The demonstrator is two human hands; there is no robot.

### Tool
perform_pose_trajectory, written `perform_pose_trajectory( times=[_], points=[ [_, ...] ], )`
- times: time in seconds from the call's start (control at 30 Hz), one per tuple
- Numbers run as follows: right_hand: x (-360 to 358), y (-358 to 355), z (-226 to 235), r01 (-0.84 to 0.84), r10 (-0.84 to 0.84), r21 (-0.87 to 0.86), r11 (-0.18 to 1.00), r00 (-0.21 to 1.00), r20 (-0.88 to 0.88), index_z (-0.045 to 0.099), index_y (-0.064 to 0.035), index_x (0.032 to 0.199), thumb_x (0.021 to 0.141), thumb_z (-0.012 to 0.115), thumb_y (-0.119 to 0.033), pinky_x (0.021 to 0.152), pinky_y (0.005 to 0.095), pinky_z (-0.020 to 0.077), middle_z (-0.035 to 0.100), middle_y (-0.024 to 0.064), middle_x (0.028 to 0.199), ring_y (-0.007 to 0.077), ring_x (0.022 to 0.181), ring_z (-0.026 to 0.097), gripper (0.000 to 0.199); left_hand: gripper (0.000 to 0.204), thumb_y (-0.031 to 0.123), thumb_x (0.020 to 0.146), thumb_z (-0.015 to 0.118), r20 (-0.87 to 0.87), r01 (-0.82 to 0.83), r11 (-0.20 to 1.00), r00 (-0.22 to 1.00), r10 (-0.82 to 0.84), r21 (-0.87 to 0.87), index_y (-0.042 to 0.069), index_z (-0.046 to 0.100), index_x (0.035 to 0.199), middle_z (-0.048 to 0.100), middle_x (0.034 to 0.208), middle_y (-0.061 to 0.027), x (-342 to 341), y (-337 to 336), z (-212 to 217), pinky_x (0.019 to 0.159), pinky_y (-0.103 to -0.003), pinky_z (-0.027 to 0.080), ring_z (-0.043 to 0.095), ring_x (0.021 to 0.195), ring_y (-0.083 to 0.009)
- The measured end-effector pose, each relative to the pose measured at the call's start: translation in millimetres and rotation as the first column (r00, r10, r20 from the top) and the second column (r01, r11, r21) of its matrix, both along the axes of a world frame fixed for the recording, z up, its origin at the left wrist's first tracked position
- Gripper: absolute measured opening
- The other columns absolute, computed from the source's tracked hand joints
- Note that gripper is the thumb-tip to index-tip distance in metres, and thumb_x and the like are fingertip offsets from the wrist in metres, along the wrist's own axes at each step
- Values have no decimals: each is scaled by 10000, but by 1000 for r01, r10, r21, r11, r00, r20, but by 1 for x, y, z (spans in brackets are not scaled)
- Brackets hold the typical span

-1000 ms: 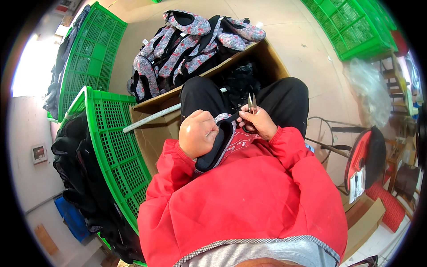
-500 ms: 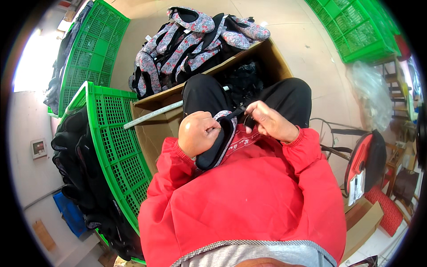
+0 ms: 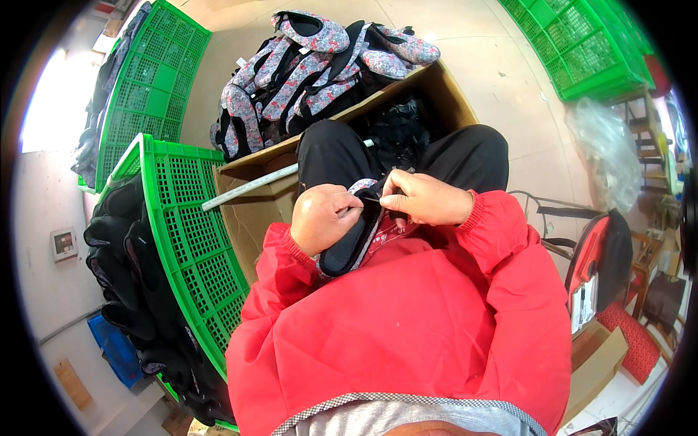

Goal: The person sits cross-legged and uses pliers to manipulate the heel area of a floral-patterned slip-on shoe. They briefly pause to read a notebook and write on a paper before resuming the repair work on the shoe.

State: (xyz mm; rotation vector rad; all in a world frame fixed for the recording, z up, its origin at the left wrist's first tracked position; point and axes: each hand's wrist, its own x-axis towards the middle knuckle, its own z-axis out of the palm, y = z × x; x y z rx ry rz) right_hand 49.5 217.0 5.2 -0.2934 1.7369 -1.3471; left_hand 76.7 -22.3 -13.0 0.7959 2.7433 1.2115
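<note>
A floral-patterned shoe with a dark sole (image 3: 340, 259) rests in my lap, its toe end toward my knees. My left hand (image 3: 324, 215) is closed on the shoe's left edge, thumb and fingers pinched together. Over the upper part of the shoe, my right hand (image 3: 424, 200) has its thumb and forefinger pressed together beside the left fingertips. A thin dark line shows between the two hands, too fine to name. What the right fingers hold is hidden.
Ahead of my knees stands an open cardboard box (image 3: 456, 102) with dark scraps inside. Beyond it lies a heap of floral shoes (image 3: 302, 76). A white rod (image 3: 251, 187) lies across the box. At left, a green crate (image 3: 193, 240) borders dark shoes (image 3: 134, 276).
My right hand has come left and turned, its fingertips now close to the left hand's. A dark strap seen beside it before is no longer in sight. The left hand has hardly moved.
</note>
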Motion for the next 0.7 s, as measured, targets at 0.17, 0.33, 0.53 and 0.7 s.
perform_pose_trajectory(
  times=[0.17,0.33,0.53,0.7],
  points=[
    [-4,-2,-4,-19,22,52,998,998,-53,506,-4,989,990,556,-247,523,312,476,652,116,771,154,583,608,248,46,64,716,715,26,-18,1000,1000,17,16,55,723,761,569,613,-78,1,0,1,564,-367,462,589,598,-258],
    [-7,-5,-8,-49,58,102,994,995,-78,489,-18,1018,1009,527,-224,526,285,464,652,100,755,136,589,604,209,42,74,721,719,21,-10,1000,1000,9,20,54,722,757,582,622,-80,1,0,0,571,-367,468,598,607,-260],
    [-8,-9,-7,-57,76,118,991,984,-159,487,-18,1011,1002,538,-221,533,299,468,646,101,748,144,595,601,210,49,83,725,720,19,0,1000,1000,0,1,55,721,765,592,635,-77,2,-1,0,578,-367,471,603,620,-260],
    [-6,-8,-7,-18,29,82,996,991,-133,489,-18,1000,990,557,-209,541,303,469,627,89,736,142,590,586,203,49,81,727,719,-4,7,999,1000,-7,32,60,720,771,586,634,-74,1,-1,-1,569,-369,461,595,613,-254]
  ],
)
